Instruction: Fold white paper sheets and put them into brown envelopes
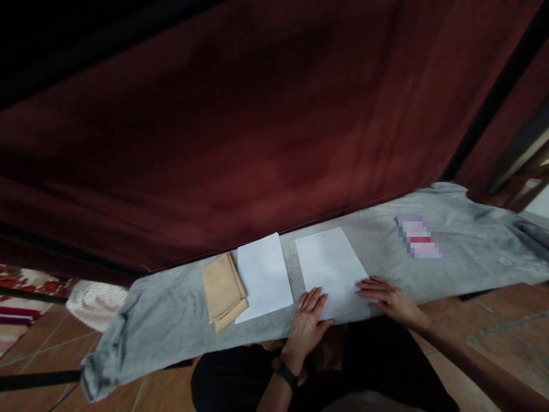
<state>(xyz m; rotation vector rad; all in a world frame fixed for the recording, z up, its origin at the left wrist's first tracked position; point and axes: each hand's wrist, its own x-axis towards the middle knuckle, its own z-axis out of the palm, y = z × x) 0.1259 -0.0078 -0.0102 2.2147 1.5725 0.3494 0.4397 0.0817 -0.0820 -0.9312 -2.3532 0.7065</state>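
A white sheet of paper (328, 257) lies flat on the grey cloth in front of me. My left hand (307, 317) rests on its lower left corner, fingers stretched out and the thumb apart. On the sheet's right edge lie the fingertips of my right hand (386, 296), also extended and flat. Left of this sheet is more white paper (263, 274), perhaps a stack. Several brown envelopes (222, 285) lie in a pile overlapping its left side. Neither hand is closed round anything.
The grey cloth (167, 320) covers a long narrow surface. A blurred pink and purple item (420, 237) lies on it at the right. Dark red fabric (257, 143) hangs right behind. A striped round item (96, 303) is at the far left, above the tiled floor (497, 315).
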